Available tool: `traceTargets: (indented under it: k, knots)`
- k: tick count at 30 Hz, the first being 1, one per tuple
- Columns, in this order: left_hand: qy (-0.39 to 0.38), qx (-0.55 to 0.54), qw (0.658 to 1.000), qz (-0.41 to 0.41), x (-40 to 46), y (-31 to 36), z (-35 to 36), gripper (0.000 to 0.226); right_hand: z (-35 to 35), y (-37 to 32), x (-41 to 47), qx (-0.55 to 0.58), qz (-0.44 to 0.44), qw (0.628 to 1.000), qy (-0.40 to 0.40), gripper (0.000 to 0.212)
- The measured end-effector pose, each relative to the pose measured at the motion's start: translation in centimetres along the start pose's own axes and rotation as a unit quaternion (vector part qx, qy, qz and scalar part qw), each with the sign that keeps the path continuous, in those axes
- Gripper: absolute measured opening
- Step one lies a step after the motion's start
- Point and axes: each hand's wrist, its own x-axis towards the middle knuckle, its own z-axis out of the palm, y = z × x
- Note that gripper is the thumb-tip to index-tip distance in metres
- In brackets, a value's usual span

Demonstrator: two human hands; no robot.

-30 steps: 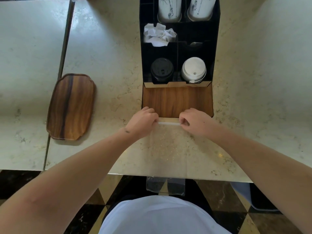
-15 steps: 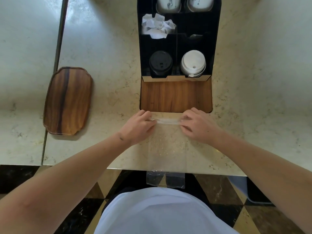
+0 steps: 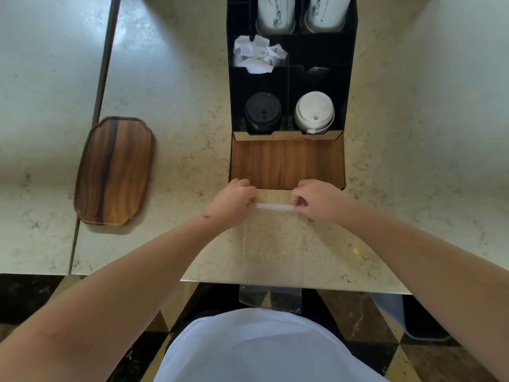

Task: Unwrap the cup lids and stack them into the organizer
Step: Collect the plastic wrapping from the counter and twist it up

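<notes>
A clear plastic wrapper lies flat on the marble counter and hangs over its front edge. My left hand and my right hand each pinch one end of its white top strip, pulled taut just in front of the organizer. The black organizer with a wooden front panel holds a stack of black lids in its left front slot and a stack of white lids in its right front slot.
Crumpled white paper fills a middle slot, and two white printed cups stand at the organizer's back. A wooden tray lies on the counter to the left. The counter's front edge runs just below the wrapper.
Both hands stay at the wrapper's top strip; half a second ago the fingers lay flatter on it, now they pinch it taut. The camera view shifted slightly.
</notes>
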Motion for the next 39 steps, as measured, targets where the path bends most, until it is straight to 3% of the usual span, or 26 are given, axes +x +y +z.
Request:
traceTargets:
  k: [6, 12, 18, 24, 28, 32, 39]
  knots:
    - [0.077, 0.070, 0.983, 0.148, -2.2, -0.7, 1.0, 0.012, 0.8, 0.0, -2.1, -0.097, -0.136, 0.979, 0.120, 0.017]
    - [0.098, 0.148, 0.959, 0.221, -3.2, -1.4, 2.3, 0.015, 2.3, 0.2, -3.6, -0.126, -0.153, 0.971, 0.134, 0.016]
    - [0.094, 0.139, 0.967, 0.193, -4.6, -1.8, 2.9, 0.014, 3.1, 0.4, -4.6, -0.083, -0.134, 0.975, 0.156, 0.019]
    - [0.089, 0.020, 0.996, 0.005, -3.2, -0.1, 2.2, 0.008, 3.1, -0.7, -2.8, 0.005, -0.007, 0.991, 0.131, 0.011]
    - [0.035, -0.040, 0.997, -0.050, -1.7, -0.1, 1.6, 0.016, 2.8, -0.4, -1.3, 0.095, 0.049, 0.991, 0.079, 0.012]
    - [-0.022, -0.036, 0.999, -0.027, -1.2, -0.4, 1.0, 0.007, 2.8, -0.1, -1.3, 0.080, 0.037, 0.994, 0.062, 0.007]
    - [0.059, 0.059, 0.988, 0.131, -3.2, -0.8, 1.4, 0.013, 3.8, 0.0, -3.2, -0.003, -0.064, 0.987, 0.147, 0.014]
